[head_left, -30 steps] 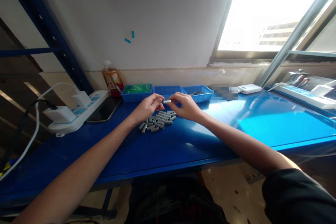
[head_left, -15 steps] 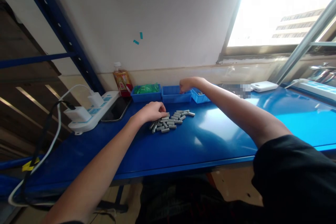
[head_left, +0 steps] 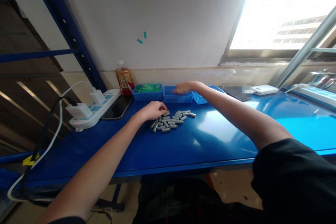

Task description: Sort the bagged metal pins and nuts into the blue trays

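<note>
Small grey metal cylinders lie in a loose pile on the blue table. At the pile's back left edge is my left hand, its thumb and fingers pinched on one metal cylinder at the fingertips. Farther back, my right hand reaches into the middle blue bin, with its fingers curled and pointing down. The bin's wall and the hand hide whatever those fingers may hold.
A left bin holds green plastic; a right bin is partly behind my right forearm. Leftward are a drink bottle, a phone and a power strip with cables. A white box lies far right.
My right hand has moved slightly left and lower into the middle bin. My left hand stays at the pile. The whole view has shifted a little.
</note>
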The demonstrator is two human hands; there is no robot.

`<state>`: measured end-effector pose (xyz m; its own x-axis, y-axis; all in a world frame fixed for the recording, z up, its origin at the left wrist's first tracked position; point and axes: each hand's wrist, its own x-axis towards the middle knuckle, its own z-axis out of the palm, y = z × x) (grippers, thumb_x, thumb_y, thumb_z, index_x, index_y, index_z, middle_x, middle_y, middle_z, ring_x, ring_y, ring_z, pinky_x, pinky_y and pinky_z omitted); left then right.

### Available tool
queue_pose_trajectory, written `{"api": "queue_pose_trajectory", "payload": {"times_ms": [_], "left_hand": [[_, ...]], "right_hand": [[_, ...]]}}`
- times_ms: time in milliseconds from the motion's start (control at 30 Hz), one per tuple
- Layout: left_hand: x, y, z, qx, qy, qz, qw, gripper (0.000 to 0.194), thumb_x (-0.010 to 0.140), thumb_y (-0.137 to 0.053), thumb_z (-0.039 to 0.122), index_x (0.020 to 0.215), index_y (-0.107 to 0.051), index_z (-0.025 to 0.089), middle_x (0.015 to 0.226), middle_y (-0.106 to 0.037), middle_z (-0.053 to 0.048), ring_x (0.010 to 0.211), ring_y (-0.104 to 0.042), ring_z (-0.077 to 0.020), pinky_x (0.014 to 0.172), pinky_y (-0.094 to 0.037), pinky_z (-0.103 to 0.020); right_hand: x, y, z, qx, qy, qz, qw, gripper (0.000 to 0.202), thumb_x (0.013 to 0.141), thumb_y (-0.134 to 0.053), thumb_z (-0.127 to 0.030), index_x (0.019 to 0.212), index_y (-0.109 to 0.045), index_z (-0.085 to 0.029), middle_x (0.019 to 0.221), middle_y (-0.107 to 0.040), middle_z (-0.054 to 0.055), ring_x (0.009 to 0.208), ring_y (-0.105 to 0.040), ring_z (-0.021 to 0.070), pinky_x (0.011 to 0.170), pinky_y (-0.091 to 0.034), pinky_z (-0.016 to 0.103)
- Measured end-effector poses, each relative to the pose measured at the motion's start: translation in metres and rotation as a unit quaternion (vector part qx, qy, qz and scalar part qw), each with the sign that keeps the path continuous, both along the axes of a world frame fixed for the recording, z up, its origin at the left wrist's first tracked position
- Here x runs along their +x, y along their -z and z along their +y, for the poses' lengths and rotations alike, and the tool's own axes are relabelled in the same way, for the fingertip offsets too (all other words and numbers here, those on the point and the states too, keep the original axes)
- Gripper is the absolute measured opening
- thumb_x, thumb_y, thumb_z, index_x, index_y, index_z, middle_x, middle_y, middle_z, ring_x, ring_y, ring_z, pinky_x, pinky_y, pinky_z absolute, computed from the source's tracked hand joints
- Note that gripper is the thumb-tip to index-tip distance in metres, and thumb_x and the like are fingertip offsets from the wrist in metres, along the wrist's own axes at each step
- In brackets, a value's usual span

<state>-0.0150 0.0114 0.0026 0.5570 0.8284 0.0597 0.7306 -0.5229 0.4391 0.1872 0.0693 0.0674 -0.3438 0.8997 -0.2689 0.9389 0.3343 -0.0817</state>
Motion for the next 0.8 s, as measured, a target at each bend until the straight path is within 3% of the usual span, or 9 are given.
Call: {"api": "queue_pose_trajectory", "payload": {"times_ms": [167, 267, 333, 400, 467, 633, 800], "left_hand": [[0.001, -0.001, 0.0, 0.026, -0.025, -0.071, 0.997, 0.025, 0.081, -0.054, 0.033, 0.086, -0.073, 0.018, 0.094, -0.075, -0.008, 0.088, -0.067, -0.0247, 0.075, -0.048, -0.028], [0.005, -0.001, -0.001, 0.034, -0.035, -0.13, 0.99, 0.028, 0.084, -0.05, 0.035, 0.087, -0.072, 0.018, 0.094, -0.074, -0.008, 0.09, -0.066, -0.0244, 0.078, -0.047, -0.029], [0.008, -0.002, -0.003, 0.029, -0.039, -0.174, 0.983, 0.032, 0.086, -0.048, 0.04, 0.086, -0.07, 0.016, 0.088, -0.073, -0.007, 0.085, -0.065, -0.023, 0.075, -0.048, -0.029], [0.011, -0.003, -0.007, 0.011, -0.035, -0.219, 0.975, 0.039, 0.087, -0.045, 0.046, 0.085, -0.068, 0.015, 0.08, -0.071, -0.006, 0.077, -0.064, -0.0207, 0.071, -0.048, -0.029], [0.015, -0.005, -0.012, -0.021, -0.019, -0.258, 0.966, 0.045, 0.086, -0.046, 0.054, 0.085, -0.067, 0.014, 0.078, -0.069, -0.006, 0.075, -0.063, -0.0188, 0.069, -0.049, -0.029], [0.02, -0.007, -0.023, -0.117, 0.028, -0.304, 0.945, 0.053, 0.073, -0.059, 0.065, 0.079, -0.068, 0.013, 0.071, -0.065, -0.005, 0.066, -0.06, -0.0159, 0.065, -0.049, -0.029], [0.017, -0.009, -0.023, -0.132, 0.029, -0.336, 0.932, 0.052, 0.079, -0.055, 0.061, 0.097, -0.066, 0.013, 0.079, -0.065, -0.005, 0.073, -0.061, -0.0158, 0.07, -0.05, -0.03]], "right_hand": [[0.005, 0.0, -0.011, 0.037, 0.011, 0.024, 0.999, 0.06, 0.088, -0.04, -0.061, 0.103, -0.069, -0.011, 0.118, -0.065, 0.018, 0.105, -0.061, 0.0312, 0.086, -0.046, 0.036], [0.009, 0.003, -0.027, 0.121, 0.001, 0.036, 0.992, 0.061, 0.091, -0.035, -0.061, 0.105, -0.069, -0.012, 0.116, -0.065, 0.018, 0.107, -0.06, 0.0314, 0.088, -0.044, 0.037], [0.012, 0.008, -0.046, 0.224, -0.029, 0.094, 0.97, 0.052, 0.094, -0.036, -0.054, 0.106, -0.067, -0.013, 0.111, -0.066, 0.016, 0.103, -0.061, 0.0279, 0.087, -0.043, 0.034], [0.016, 0.018, -0.071, 0.314, -0.067, 0.191, 0.928, 0.039, 0.094, -0.042, -0.043, 0.11, -0.063, -0.014, 0.105, -0.067, 0.013, 0.096, -0.062, 0.0223, 0.083, -0.043, 0.03], [0.018, 0.031, -0.095, 0.352, -0.104, 0.258, 0.894, 0.031, 0.09, -0.051, -0.036, 0.111, -0.06, -0.016, 0.099, -0.067, 0.01, 0.09, -0.061, 0.02, 0.079, -0.044, 0.028], [0.014, 0.055, -0.125, 0.354, -0.159, 0.286, 0.876, 0.015, 0.089, -0.052, -0.027, 0.099, -0.061, -0.019, 0.09, -0.066, 0.007, 0.083, -0.059, 0.0196, 0.075, -0.043, 0.029], [0.005, 0.062, -0.117, 0.348, -0.065, 0.32, 0.879, 0.016, 0.092, -0.048, -0.028, 0.091, -0.06, -0.017, 0.086, -0.067, 0.006, 0.076, -0.059, 0.0165, 0.068, -0.04, 0.024]]}}
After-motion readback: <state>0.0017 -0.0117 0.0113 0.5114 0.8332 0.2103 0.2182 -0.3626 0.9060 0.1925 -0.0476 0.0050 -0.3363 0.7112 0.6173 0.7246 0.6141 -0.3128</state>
